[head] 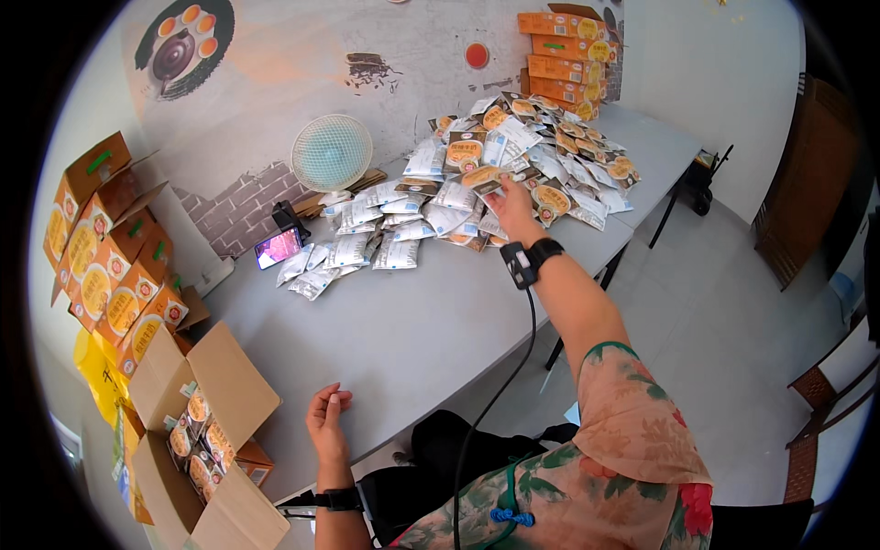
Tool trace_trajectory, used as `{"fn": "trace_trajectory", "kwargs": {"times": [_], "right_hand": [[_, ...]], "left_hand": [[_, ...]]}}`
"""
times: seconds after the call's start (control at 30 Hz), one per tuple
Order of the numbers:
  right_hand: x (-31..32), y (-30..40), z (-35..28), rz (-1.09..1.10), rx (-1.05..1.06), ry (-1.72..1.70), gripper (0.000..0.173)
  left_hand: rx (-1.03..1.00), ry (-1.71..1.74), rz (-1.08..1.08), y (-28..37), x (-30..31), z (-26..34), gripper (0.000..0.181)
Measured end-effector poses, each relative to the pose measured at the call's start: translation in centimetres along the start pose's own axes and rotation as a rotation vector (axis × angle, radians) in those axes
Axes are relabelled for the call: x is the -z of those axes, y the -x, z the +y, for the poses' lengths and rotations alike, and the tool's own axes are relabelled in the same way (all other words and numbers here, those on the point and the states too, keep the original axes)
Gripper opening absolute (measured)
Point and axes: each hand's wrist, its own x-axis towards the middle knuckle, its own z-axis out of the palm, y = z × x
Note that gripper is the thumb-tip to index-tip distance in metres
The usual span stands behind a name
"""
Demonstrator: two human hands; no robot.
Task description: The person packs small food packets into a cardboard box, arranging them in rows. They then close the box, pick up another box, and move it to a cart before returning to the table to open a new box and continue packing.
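Observation:
My right hand (509, 203) reaches out to the pile of sealed packets and has its fingers on an orange-and-brown printed packet (481, 178), tilted above the others. The heap shows silver-white backs, such as one packet (397, 251) at its front edge, and brown printed fronts, such as one (465, 151) near the middle. My left hand (328, 410) hangs over the near edge of the grey table (330, 330), fingers curled and holding nothing. Left of it stands an open cardboard carton (234, 385) with several of the printed packets (201, 447) inside.
Orange printed boxes (96, 289) are stacked at the left, and more boxes (560, 69) at the back right. A small fan (331, 155) and a lit phone (278, 248) on a stand are behind the table's left part. A black cable (505, 381) runs from my right wrist.

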Motion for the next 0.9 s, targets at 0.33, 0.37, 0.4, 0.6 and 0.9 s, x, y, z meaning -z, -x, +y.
{"fn": "trace_trajectory", "kwargs": {"times": [0.33, 0.37, 0.4, 0.6, 0.9], "right_hand": [[-5.3, 15.9, 8.2, -0.530, -0.706, -0.099, 0.027], [-6.1, 17.9, 8.9, -0.579, -0.793, -0.076, 0.027], [-6.7, 19.3, 9.6, -0.641, -0.826, -0.024, 0.027], [-8.1, 23.8, 12.9, -0.900, -0.850, 0.277, 0.026], [-7.5, 24.9, 15.4, -0.903, -0.860, 0.433, 0.027]], "left_hand": [[0.111, 0.307, -0.003, -0.5, 0.7, 0.3, 0.042], [0.124, 0.333, -0.006, -0.5, 1.1, 0.3, 0.045], [0.138, 0.361, -0.015, -0.6, 1.3, 0.2, 0.048], [0.189, 0.546, -0.018, -1.0, 2.2, -0.8, 0.054], [0.152, 0.494, -0.007, -0.7, 0.8, 0.1, 0.042]]}}
